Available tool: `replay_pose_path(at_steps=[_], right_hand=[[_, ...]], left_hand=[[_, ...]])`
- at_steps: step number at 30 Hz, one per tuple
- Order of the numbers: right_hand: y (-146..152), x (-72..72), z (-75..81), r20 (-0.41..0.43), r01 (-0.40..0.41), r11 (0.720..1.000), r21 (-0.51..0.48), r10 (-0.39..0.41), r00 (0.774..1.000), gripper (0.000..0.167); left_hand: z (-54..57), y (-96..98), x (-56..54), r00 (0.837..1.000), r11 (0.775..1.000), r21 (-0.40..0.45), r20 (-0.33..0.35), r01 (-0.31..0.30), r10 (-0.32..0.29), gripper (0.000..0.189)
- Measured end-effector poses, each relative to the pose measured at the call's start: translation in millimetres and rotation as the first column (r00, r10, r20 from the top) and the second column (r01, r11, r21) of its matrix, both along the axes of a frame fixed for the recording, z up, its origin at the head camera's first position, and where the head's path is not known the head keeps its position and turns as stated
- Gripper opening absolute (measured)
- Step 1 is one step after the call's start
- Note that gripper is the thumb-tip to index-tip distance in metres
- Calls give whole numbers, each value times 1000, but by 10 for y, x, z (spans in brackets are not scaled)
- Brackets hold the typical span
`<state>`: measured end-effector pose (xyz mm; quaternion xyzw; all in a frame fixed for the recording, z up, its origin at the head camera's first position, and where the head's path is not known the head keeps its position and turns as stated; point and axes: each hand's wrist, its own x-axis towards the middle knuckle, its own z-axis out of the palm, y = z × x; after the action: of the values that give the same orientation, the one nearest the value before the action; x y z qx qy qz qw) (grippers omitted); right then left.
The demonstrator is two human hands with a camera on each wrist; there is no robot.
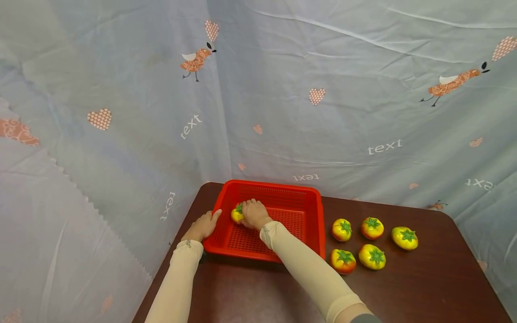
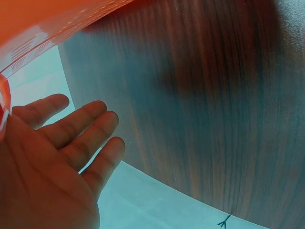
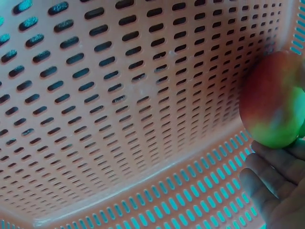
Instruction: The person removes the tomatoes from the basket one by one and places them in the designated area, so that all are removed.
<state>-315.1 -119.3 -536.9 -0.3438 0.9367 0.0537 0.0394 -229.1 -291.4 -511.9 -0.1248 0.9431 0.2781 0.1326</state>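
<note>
The red plastic basket (image 1: 291, 255) sits at the back left of a table. Inside its left part, my right hand (image 1: 254, 214) grips a yellow-red tomato (image 1: 236, 215) with a green star-shaped top. The right wrist view has this tomato (image 3: 269, 102) against the slotted basket floor, with fingers (image 3: 274, 174) beside it. At the basket's left rim rests my left hand (image 1: 203, 225), its thumb by the rim. In the left wrist view the left hand's other fingers (image 2: 83, 136) are spread and fairly straight, outside the basket.
Right of the basket, several more tomatoes lie on the dark wood table (image 1: 436, 269), among them one near the basket (image 1: 343, 261) and one farthest right (image 1: 405, 237). A grey patterned curtain (image 1: 274, 89) hangs behind and at both sides.
</note>
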Motion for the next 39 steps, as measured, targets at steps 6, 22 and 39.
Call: replay_pose_path(at_steps=[6,22,39], right_hand=[[62,-4,-15,-47,-34,999,-11,34,998,63],[499,-77,343,-115,-90,994,-66,82,990,71],[1118,-129,662,-167,-70,965,-254,28,986,71]], left_hand=[[-34,1,-3,1000,1000,-10,-7,11,-11,70],[-46,-15,-3,1000,1000,10,-15,6,-6,68],[14,14,17,1000,1000,14,6,-5,5,66]])
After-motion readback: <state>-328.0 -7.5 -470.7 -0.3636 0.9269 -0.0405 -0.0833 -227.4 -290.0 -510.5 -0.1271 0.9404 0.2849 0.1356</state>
